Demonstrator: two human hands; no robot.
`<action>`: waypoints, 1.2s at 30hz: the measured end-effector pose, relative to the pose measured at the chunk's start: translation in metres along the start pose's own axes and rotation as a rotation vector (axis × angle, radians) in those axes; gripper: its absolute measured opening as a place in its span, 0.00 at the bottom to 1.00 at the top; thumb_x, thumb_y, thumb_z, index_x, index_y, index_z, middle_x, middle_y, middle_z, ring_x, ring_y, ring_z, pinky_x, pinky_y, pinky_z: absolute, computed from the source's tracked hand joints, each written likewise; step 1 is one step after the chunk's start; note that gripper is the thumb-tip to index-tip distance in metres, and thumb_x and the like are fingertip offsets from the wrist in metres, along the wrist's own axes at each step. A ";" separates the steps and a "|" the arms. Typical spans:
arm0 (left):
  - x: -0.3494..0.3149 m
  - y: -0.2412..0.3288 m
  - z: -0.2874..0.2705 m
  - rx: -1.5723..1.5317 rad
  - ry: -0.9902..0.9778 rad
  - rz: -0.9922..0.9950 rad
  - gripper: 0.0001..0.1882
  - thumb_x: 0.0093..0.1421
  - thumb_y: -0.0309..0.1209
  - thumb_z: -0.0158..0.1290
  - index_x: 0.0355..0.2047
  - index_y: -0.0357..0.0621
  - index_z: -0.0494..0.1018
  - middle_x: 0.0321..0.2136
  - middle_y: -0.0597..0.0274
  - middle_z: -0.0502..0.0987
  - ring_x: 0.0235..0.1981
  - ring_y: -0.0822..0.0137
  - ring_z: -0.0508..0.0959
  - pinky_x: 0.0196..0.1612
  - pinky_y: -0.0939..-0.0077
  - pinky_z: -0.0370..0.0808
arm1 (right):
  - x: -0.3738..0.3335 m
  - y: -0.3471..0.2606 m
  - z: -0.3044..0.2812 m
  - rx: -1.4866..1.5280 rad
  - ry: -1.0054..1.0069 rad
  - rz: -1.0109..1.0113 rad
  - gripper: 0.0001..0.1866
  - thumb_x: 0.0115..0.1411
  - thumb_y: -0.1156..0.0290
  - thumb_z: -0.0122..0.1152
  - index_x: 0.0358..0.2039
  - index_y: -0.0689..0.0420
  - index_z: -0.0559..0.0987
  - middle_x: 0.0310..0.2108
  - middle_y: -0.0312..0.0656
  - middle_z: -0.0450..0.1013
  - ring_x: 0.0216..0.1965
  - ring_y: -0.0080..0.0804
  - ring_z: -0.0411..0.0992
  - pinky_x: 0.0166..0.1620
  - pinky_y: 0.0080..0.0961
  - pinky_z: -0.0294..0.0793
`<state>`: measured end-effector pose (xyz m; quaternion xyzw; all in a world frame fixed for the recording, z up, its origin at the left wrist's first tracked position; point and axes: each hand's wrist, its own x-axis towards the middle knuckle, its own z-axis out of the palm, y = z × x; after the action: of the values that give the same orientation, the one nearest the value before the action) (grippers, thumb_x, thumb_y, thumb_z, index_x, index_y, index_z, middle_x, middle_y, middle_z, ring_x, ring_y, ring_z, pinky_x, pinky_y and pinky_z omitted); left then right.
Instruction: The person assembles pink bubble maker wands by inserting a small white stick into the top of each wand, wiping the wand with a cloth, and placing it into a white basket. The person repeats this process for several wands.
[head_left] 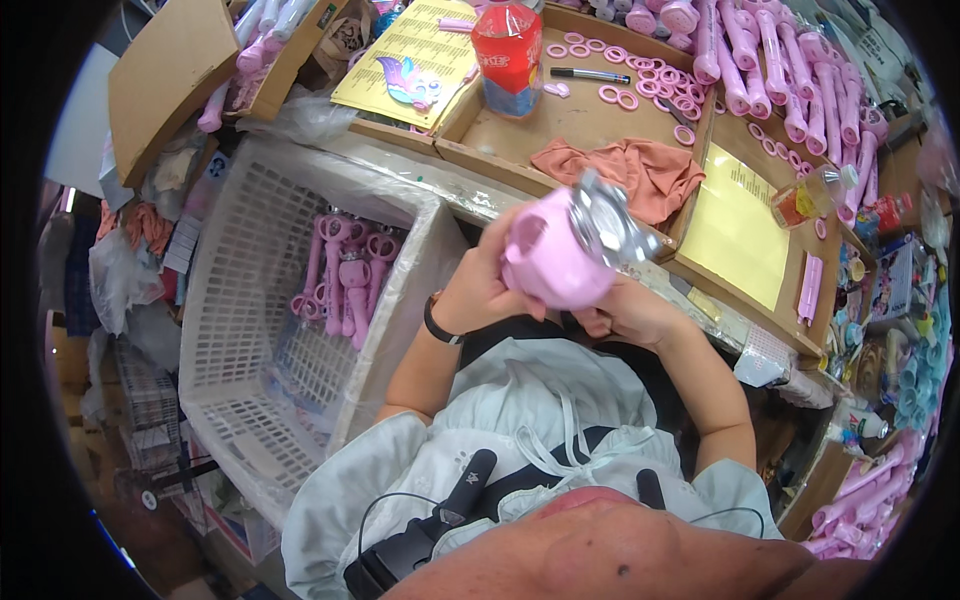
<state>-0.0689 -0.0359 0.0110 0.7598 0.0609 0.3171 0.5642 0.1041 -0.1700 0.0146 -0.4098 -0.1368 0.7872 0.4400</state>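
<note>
Up close in front of me is a rounded pink plastic toy part [565, 255] with a round opening on one side. A shiny silver piece [612, 220] with lobed edges sits at its upper right end. My left hand [485, 280] grips the pink toy part from the left, fingers and thumb closed about it. My right hand [632, 312] has its fingers curled under the lower right of the same part; whatever they hold below it is hidden. Behind the toy part, a crumpled salmon-coloured cloth [635, 175] lies in a cardboard tray [500, 150].
A white plastic basket [225, 330] at my left holds several pink wand-like toys [345, 270]. The tray contains pink rings [665, 85], a marker [590, 75] and a red container [507, 60]. Pink handles [765, 60] pile up far right, near yellow sheets [735, 230] and a bottle [800, 197].
</note>
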 end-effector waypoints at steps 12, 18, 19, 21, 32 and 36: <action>-0.011 -0.006 0.017 0.090 0.054 -0.065 0.53 0.41 0.35 0.68 0.62 0.44 0.45 0.52 0.53 0.67 0.51 0.62 0.70 0.51 0.71 0.67 | 0.004 0.031 0.004 -1.568 0.725 -1.000 0.07 0.53 0.71 0.57 0.32 0.60 0.76 0.24 0.45 0.71 0.24 0.39 0.72 0.26 0.30 0.71; -0.013 -0.004 0.016 0.017 0.007 -0.006 0.55 0.39 0.36 0.70 0.61 0.44 0.47 0.52 0.54 0.67 0.51 0.62 0.70 0.52 0.71 0.67 | -0.013 0.016 -0.007 -0.188 0.110 -0.076 0.11 0.62 0.65 0.48 0.26 0.55 0.73 0.15 0.31 0.61 0.13 0.21 0.57 0.16 0.16 0.55; -0.012 -0.003 0.015 0.038 -0.013 0.004 0.55 0.38 0.37 0.70 0.61 0.44 0.47 0.52 0.54 0.67 0.51 0.63 0.70 0.52 0.71 0.67 | -0.015 0.010 -0.012 -0.022 -0.007 0.071 0.15 0.64 0.63 0.45 0.21 0.52 0.68 0.14 0.26 0.56 0.14 0.12 0.49 0.16 0.11 0.45; -0.013 -0.004 0.017 -0.041 -0.044 0.034 0.57 0.36 0.43 0.71 0.61 0.43 0.48 0.53 0.54 0.66 0.52 0.63 0.69 0.53 0.70 0.66 | -0.016 0.006 -0.019 0.195 -0.053 0.204 0.16 0.62 0.65 0.48 0.17 0.50 0.64 0.13 0.25 0.54 0.13 0.12 0.48 0.16 0.13 0.43; -0.004 0.023 -0.003 0.050 0.133 0.120 0.49 0.49 0.39 0.61 0.62 0.42 0.42 0.59 0.49 0.54 0.60 0.59 0.57 0.60 0.63 0.54 | -0.040 -0.014 0.054 -0.929 0.284 -0.947 0.08 0.57 0.72 0.55 0.30 0.63 0.77 0.21 0.42 0.72 0.22 0.33 0.71 0.27 0.27 0.70; 0.051 0.063 -0.009 0.103 0.350 0.346 0.45 0.52 0.42 0.56 0.63 0.42 0.42 0.60 0.50 0.51 0.61 0.59 0.54 0.62 0.63 0.51 | -0.050 -0.068 0.096 0.006 -0.267 -0.391 0.15 0.66 0.59 0.44 0.39 0.58 0.71 0.13 0.26 0.56 0.12 0.12 0.47 0.15 0.13 0.43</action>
<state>-0.0499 -0.0281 0.0904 0.7202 0.0427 0.5322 0.4430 0.0839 -0.1577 0.1399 -0.2666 -0.2680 0.7347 0.5633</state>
